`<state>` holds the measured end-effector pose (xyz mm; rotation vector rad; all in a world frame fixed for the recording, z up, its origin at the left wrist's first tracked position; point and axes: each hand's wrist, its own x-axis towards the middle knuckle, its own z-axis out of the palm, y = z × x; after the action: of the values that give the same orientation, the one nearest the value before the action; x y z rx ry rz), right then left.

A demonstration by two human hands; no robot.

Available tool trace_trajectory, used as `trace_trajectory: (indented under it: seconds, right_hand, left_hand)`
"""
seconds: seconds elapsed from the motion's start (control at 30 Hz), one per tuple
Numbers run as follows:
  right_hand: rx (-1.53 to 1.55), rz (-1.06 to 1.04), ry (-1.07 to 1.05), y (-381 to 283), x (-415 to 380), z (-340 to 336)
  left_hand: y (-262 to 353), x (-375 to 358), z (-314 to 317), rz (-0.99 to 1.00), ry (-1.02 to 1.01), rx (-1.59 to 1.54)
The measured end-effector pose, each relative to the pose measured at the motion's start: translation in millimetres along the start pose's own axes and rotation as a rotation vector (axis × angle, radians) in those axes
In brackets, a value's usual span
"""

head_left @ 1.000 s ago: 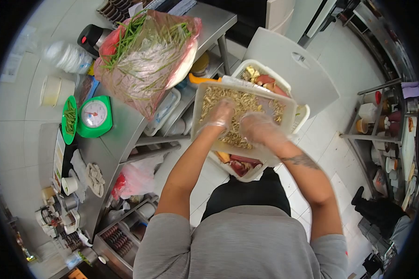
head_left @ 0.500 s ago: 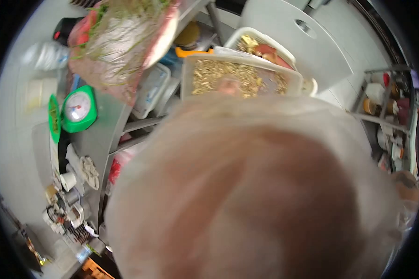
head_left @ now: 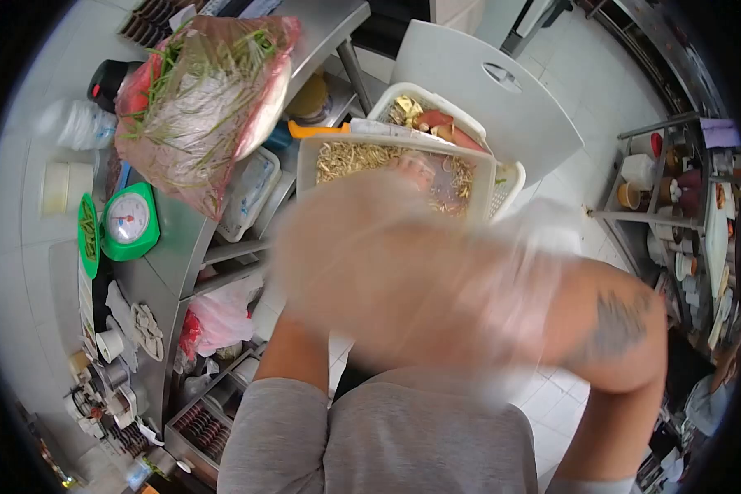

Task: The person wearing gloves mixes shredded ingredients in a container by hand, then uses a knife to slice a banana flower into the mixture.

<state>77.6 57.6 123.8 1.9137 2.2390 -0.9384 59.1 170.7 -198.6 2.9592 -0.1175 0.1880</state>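
Note:
My right hand [head_left: 337, 259], in a clear plastic glove, is raised close to the camera. Motion smears its fingers, so a grip cannot be made out. Below it, the gloved fingertips of what appears to be my left hand [head_left: 416, 170] rest at a pale tray [head_left: 307, 169] of thin, pale yellow-brown pieces [head_left: 354, 159]. The right hand and forearm hide the rest of that hand. Behind the tray, a white basket [head_left: 477, 128] holds yellow and reddish pieces.
A pink bag of green stalks [head_left: 198, 99] lies on the steel table [head_left: 160, 276] at the left, near a green scale [head_left: 129, 222]. An orange-handled tool [head_left: 317, 129] lies behind the tray. A grey-white chair [head_left: 461, 62] stands beyond, and a shelf rack [head_left: 659, 218] is at right.
My right hand, which filled the lower view, has moved left and away from the camera, uncovering my tattooed forearm, left arm and grey shirt. The tray appears slightly further left and lower.

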Motion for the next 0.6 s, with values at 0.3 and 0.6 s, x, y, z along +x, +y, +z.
trace_trajectory:
  seconds: [0.3, 0.6]
  right_hand:
    - [0.271, 0.425, 0.419, 155, 64, 161]
    - [0.702, 0.242, 0.822, 115, 115, 159]
  left_hand:
    - [-24, -61, -101, -0.740, -0.048, -0.120]
    - [-27, -72, -117, -0.803, -0.049, -0.452]
